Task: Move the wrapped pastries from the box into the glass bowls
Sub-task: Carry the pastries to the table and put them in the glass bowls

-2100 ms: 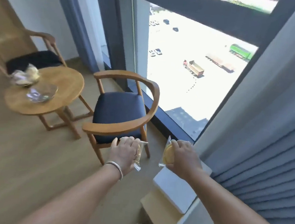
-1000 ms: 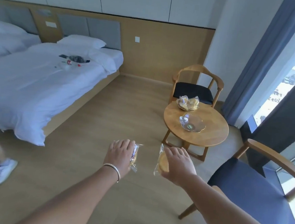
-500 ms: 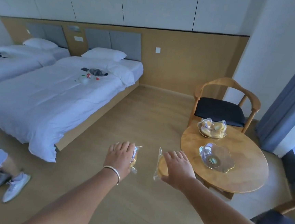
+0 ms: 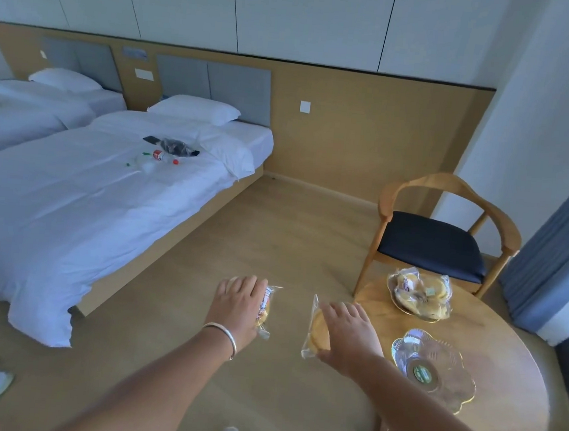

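— What did each hand carry?
— The left hand (image 4: 238, 309) gripped a clear-wrapped pastry with printed label (image 4: 264, 311); the right hand (image 4: 348, 337) gripped a clear-wrapped round golden pastry (image 4: 318, 328), both above the floor.
— And beyond them?
— On the round wooden bench (image 4: 502, 382), an empty scalloped glass bowl (image 4: 434, 369), then a glass bowl heaped with wrapped pastries (image 4: 418, 297).

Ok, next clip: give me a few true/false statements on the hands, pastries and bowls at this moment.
1. Each hand holds a wrapped pastry. True: left hand, right hand.
2. Both glass bowls are empty. False: the far bowl holds wrapped pastries; only the near bowl is empty.
3. The bowls sit on the round wooden table. True.
4. The right hand's pastry already lies in the near bowl. False: it is in the hand, short of the bowl.
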A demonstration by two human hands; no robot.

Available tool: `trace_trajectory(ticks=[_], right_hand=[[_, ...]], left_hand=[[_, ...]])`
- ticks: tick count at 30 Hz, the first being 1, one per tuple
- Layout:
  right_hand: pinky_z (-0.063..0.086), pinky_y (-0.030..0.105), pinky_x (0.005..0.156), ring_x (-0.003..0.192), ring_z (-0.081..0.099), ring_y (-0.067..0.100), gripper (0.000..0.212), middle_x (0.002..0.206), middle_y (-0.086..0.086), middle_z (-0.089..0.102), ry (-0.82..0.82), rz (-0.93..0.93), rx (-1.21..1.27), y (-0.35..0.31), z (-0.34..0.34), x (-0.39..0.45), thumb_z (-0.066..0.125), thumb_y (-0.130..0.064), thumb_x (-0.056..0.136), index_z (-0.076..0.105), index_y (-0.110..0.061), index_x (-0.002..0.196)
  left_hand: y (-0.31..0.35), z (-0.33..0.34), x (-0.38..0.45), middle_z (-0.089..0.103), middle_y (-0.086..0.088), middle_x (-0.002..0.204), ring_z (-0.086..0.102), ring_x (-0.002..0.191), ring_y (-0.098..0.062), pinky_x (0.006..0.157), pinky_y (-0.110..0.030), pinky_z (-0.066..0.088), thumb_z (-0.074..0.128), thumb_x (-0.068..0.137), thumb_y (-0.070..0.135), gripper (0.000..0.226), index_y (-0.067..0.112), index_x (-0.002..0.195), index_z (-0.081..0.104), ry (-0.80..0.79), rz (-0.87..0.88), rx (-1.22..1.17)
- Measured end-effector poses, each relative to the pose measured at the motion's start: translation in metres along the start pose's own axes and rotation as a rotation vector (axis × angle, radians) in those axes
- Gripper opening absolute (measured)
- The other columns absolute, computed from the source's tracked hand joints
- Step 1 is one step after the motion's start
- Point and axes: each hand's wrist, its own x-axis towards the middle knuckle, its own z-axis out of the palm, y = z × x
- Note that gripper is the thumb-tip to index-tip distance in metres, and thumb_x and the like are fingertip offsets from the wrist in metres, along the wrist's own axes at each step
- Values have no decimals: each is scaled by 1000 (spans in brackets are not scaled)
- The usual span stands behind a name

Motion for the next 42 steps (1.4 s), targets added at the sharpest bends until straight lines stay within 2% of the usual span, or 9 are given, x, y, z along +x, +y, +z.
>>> trace_trajectory(ticks=[6,14,18,21,24,32,38,42], right_hand=[[12,38,119,128,37,22,84,132,0,44,-28,60,-34,8,3,103,64,-58,77,30,-19,143],[12,39,120,130,36,23,83,132,0,45,-36,140,-23,14,-8,226,65,-57,78,30,-20,143],[12,39,119,129,37,23,84,131,0,46,-48,177,-12,26,-7,260,65,-57,77,30,-20,143],[10,37,120,130,36,23,89,132,-1,45,-45,212,19,42,-1,280,67,-54,76,25,-20,146],[9,37,120,130,36,22,90,133,-1,45,-50,240,38,70,6,298,69,-52,74,24,-21,146],[12,36,119,130,36,22,89,133,-2,45,3,412,80,179,15,327,67,-53,75,25,-21,146],[16,37,118,131,36,22,87,138,-1,44,59,647,131,263,20,293,67,-59,75,30,-20,143],[15,37,118,132,34,23,90,140,-1,43,72,858,155,301,28,236,65,-65,75,29,-20,144]], left_hand=[[-43,25,102,45,4,121,46,112,-21,96,-36,31,67,70,28,69,23,131,36,-3,39,-61],[-104,44,227,48,2,120,48,111,-24,95,-37,33,74,67,34,74,21,131,40,-18,122,-88],[-109,51,274,49,1,116,49,109,-25,93,-37,35,79,64,37,73,19,126,44,-41,172,-119],[-98,58,306,48,4,116,48,107,-23,91,-34,33,68,70,27,63,21,126,42,-50,215,-116],[-82,66,343,48,4,116,48,107,-23,90,-35,33,65,69,24,64,21,128,41,-57,260,-106],[-7,65,459,44,3,126,42,118,-24,102,-37,26,70,72,30,72,20,134,36,-52,439,-40],[105,58,522,36,5,135,34,127,-21,109,-40,16,75,70,44,89,21,141,26,-54,644,-6],[194,61,528,39,6,132,36,125,-19,106,-36,25,77,67,47,92,21,140,27,-41,857,-8]])
